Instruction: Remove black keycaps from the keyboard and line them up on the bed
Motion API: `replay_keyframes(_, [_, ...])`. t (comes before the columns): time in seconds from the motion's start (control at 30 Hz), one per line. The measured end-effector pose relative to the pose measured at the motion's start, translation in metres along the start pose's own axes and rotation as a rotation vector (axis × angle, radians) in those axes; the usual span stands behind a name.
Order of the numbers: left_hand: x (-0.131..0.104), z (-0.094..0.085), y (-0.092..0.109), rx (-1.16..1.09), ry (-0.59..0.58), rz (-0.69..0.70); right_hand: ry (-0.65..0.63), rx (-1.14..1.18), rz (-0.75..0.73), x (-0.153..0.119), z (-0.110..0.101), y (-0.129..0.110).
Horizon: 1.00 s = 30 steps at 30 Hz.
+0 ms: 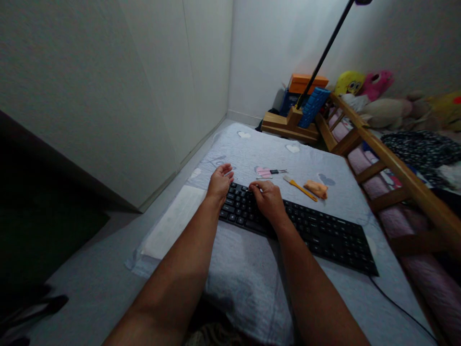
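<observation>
A black keyboard (324, 236) lies slantwise on a pale cloth with heart patterns (248, 274). At its upper left corner is my left hand (220, 185), fingers stretched out and slightly curved, palm turned inward. My right hand (267, 196) is over the keys near the top left, thumb and forefinger pinched together; what is between them, if anything, is hidden. Beyond the keyboard lie a keycap puller with wire loops (274, 171), a brush with a yellow handle (302, 190) and a crumpled orange cloth (317, 189).
A white sheet (175, 222) lies left of the keyboard. The keyboard's cable (399, 307) runs off to the lower right. A wooden bed rail (403, 166) borders the right side, with plush toys behind it. A pale cabinet (154, 96) stands left; a lamp pole (326, 50) rises at the back.
</observation>
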<state>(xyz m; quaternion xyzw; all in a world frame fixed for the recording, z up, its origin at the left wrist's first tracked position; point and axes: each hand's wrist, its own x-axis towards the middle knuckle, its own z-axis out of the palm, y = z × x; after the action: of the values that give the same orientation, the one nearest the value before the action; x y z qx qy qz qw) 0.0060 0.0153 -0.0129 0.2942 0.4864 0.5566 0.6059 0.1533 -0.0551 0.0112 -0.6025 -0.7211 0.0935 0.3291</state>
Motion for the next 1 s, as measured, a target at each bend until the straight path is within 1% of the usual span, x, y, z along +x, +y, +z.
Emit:
replay_keyframes(0.2, [0.0016, -0.0013, -0.0016, -0.008, -0.017, 0.001, 0.033, 0.004, 0.004, 0.0013, -0.001, -0.0017])
replay_keyframes(0.43, [0.003, -0.0011, -0.0015, -0.014, -0.01, -0.017, 0.027, -0.015, 0.028, 0.0028, 0.0009, -0.002])
replay_keyframes(0.8, [0.0032, -0.0017, -0.0033, -0.032, -0.012, -0.007, 0.027, -0.02, 0.011, 0.0028, 0.0019, -0.0022])
replay_keyframes(1.0, [0.0025, -0.001, -0.0019, -0.031, -0.002, -0.018, 0.006, -0.052, -0.002, 0.0021, 0.001, -0.0049])
